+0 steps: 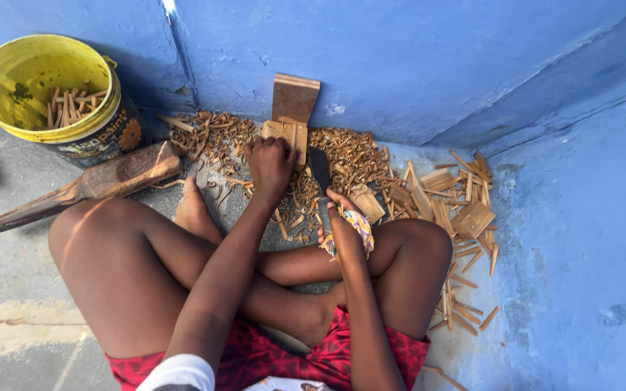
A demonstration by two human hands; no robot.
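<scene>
Blue walls [414, 65] meet a grey concrete floor [16, 261].

lighting: bright daylight, soft and even. wall [400, 65] evenly lit, no glare. bucket [45, 87] casts a soft shadow onto the wall behind it. legs throw a dim shadow on the floor [9, 261] under the knees. focus: sharp at centre. edges: slight wide-angle bend; lower edge a little soft.

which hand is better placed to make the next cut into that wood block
Right, most likely. The right hand already grips the dark knife, blade up beside the wood block. The left hand is closed over the block, steadying it.
</scene>
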